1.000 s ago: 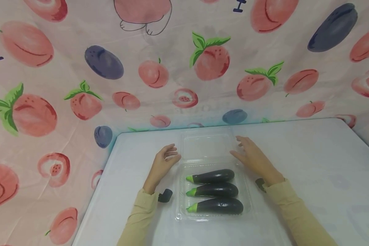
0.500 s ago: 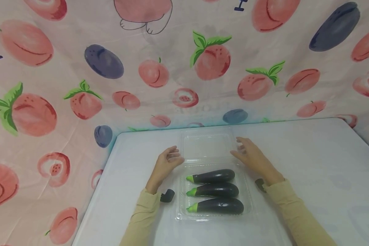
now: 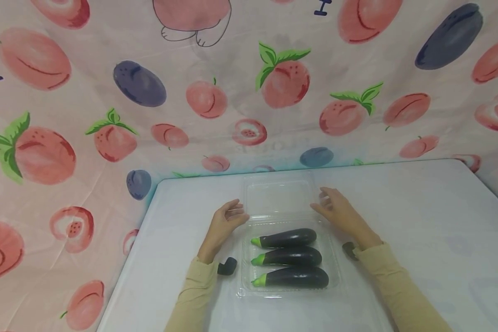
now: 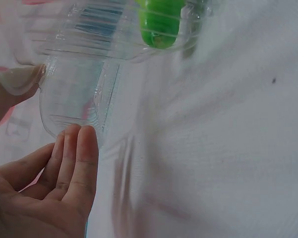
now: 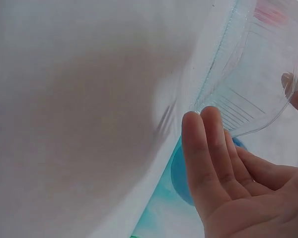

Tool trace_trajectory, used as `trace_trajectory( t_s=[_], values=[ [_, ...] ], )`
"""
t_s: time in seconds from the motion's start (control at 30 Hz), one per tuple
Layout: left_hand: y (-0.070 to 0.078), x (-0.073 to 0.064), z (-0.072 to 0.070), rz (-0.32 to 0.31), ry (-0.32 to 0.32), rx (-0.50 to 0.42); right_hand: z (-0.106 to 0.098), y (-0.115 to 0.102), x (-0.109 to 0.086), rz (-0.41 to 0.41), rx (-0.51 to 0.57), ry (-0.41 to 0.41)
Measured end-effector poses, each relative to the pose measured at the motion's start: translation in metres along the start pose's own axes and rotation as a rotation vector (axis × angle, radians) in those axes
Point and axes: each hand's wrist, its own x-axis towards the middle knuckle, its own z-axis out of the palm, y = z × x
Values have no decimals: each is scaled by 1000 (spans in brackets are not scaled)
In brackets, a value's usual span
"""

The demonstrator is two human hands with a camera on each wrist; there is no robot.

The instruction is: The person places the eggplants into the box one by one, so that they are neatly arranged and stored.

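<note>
Three dark purple eggplants [image 3: 293, 256] with green stem ends lie side by side in the base of a clear plastic clamshell box [image 3: 336, 272]. Its transparent lid [image 3: 280, 196] is folded back flat towards the wall. At the lid's left side is my left hand [image 3: 223, 226], thumb and straight fingers apart. My right hand [image 3: 342, 214] mirrors it at the right side. Both wrist views show extended fingers [image 4: 87, 158] [image 5: 198, 148] close to the lid's edge; whether they touch it I cannot tell. A green stem end [image 4: 160, 25] shows in the left wrist view.
The box rests on a white table [image 3: 431, 230]. Behind and to the left hangs a pink fruit-print cloth [image 3: 174, 60], meeting the table's back edge. A black wrist camera [image 3: 227, 266] sits beside the left cuff, and another dark one [image 3: 349, 250] by the right.
My left hand has shifted slightly right, closer to the lid's side. The right hand's fingertips have drawn down a little. The box and eggplants stay put.
</note>
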Motion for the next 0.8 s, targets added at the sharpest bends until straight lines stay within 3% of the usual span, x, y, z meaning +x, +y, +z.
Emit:
trace_trajectory(
  t_s=[0.1,0.8],
  values=[
    [-13,6,0,11,20,-1,0,1,0,13,13,-10],
    [-12,8,0,-6,17,-26,0,0,-1,14,79,-6]
  ],
)
